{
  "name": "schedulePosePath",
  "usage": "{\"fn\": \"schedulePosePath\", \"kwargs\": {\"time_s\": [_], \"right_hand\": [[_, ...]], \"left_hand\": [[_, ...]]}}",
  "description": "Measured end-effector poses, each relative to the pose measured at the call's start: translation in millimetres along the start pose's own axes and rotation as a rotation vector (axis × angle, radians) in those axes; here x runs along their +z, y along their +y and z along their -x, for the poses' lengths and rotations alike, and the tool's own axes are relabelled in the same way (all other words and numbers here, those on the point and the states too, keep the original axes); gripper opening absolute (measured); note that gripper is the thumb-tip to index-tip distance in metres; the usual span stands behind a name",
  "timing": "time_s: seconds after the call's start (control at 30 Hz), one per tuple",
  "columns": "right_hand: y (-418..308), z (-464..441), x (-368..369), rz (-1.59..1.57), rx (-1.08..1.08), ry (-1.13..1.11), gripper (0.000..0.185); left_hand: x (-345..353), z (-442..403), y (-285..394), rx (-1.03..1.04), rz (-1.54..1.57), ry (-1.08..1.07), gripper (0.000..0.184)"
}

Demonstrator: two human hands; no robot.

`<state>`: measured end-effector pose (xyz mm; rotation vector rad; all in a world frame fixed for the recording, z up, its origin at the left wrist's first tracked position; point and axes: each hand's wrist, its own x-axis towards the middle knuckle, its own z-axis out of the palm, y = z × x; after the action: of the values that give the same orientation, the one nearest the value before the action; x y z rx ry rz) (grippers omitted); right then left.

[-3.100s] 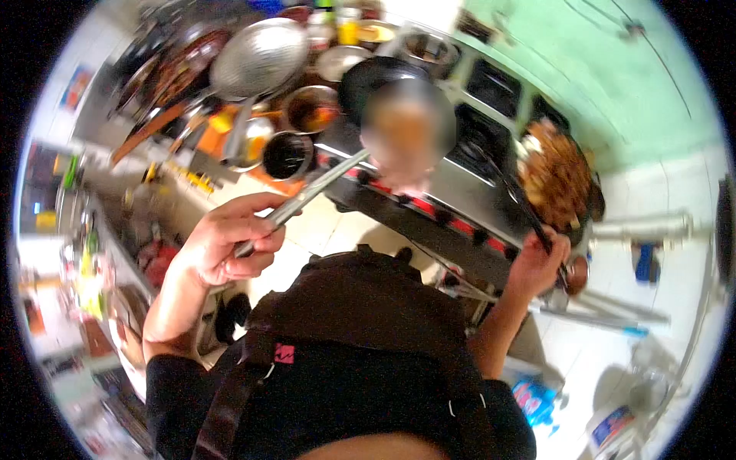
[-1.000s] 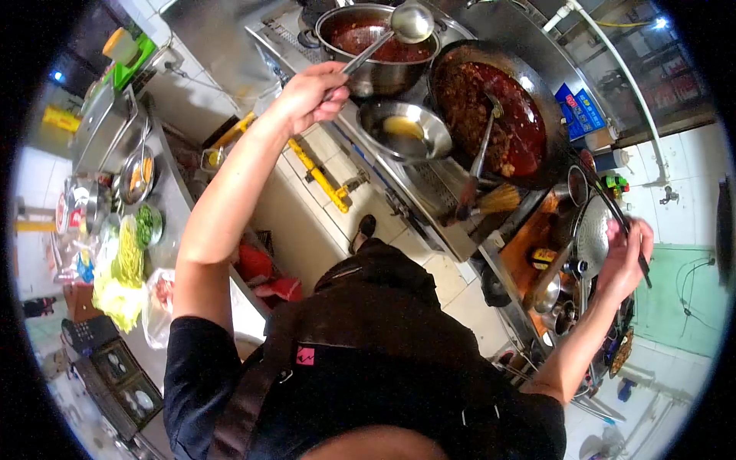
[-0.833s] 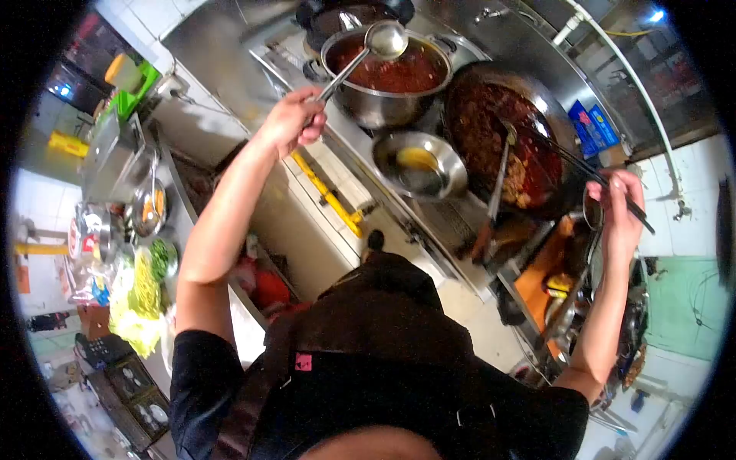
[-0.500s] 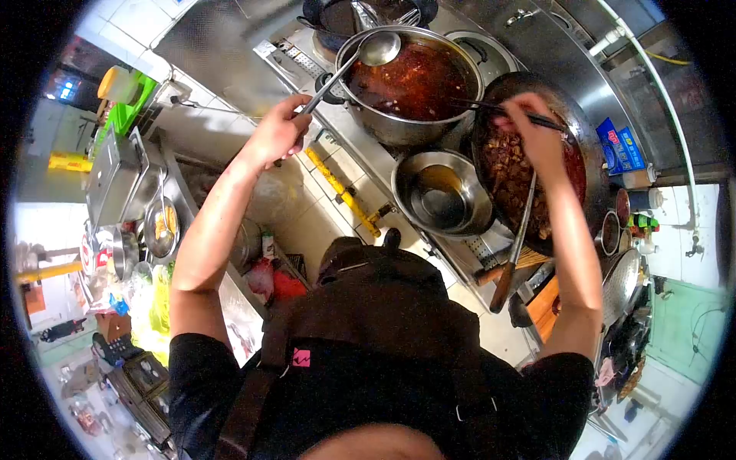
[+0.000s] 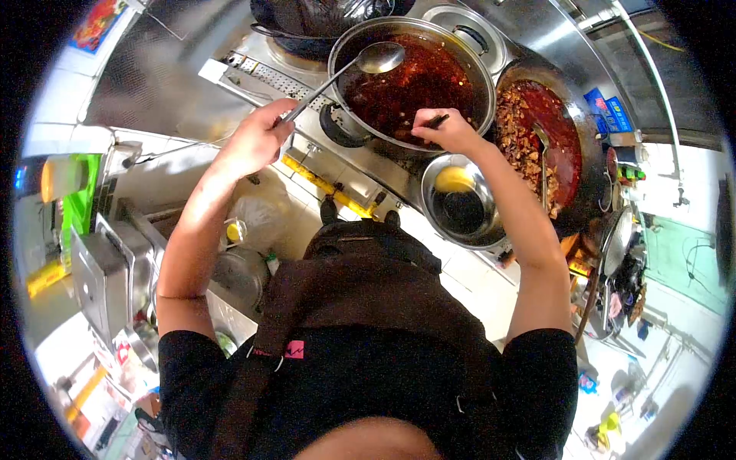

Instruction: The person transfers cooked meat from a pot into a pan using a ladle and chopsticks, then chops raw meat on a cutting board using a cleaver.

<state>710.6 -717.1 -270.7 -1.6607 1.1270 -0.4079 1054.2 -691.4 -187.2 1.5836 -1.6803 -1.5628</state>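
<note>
My left hand (image 5: pixel 264 138) is closed around the handle of a metal ladle (image 5: pixel 318 90). The ladle's bowl hangs over the large steel pot (image 5: pixel 491 77), which holds dark red, oily broth (image 5: pixel 429 84). Near that pot's front right rim, my right hand (image 5: pixel 448 130) grips dark chopsticks (image 5: pixel 437 121). Only a short dark piece of them shows, and their tips are hard to make out against the broth. Right of the pot, a wok (image 5: pixel 590 146) contains chopped, browned pieces (image 5: pixel 521 146) in red oil. A metal-ended utensil (image 5: pixel 544 172) rests in it.
A steel bowl (image 5: pixel 464 211) with a little liquid sits in front of the pot. Behind are another dark pan (image 5: pixel 268 31) and a round lid (image 5: pixel 491 46). Blue packets (image 5: pixel 606 111) stand beyond the wok. Steel containers (image 5: pixel 103 268) are at the left.
My right hand has moved left with the chopsticks, from above the wok to the pot's rim. My left hand still holds the ladle over the pot. The view has shifted.
</note>
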Motion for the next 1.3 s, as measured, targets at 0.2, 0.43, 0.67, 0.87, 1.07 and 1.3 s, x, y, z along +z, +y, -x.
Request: {"fn": "schedulePosePath", "kwargs": {"time_s": [0.2,0.43,0.67,0.87,1.07,1.3], "right_hand": [[5,-1,3,0.137,0.148,0.183,0.011],[0,23,-4,-0.107,0.071,0.466,0.011],[-6,33,-24,-0.023,0.057,0.611,0.007],[3,38,-34,-0.128,0.038,0.650,0.009],[14,40,-31,-0.433,0.068,0.819,0.015],[-4,53,-44,-0.364,0.040,0.919,0.018]], "left_hand": [[-20,-30,-15,0.070,-0.282,-0.028,0.034],[-27,-32,0,0.139,-0.328,-0.102,0.029],[-16,-29,19,0.157,-0.411,-0.083,0.029],[-5,-27,35,-0.146,-0.312,-0.098,0.030],[20,-23,42,0.097,-0.409,-0.055,0.028],[25,-25,35,0.099,-0.403,-0.048,0.029]]}}
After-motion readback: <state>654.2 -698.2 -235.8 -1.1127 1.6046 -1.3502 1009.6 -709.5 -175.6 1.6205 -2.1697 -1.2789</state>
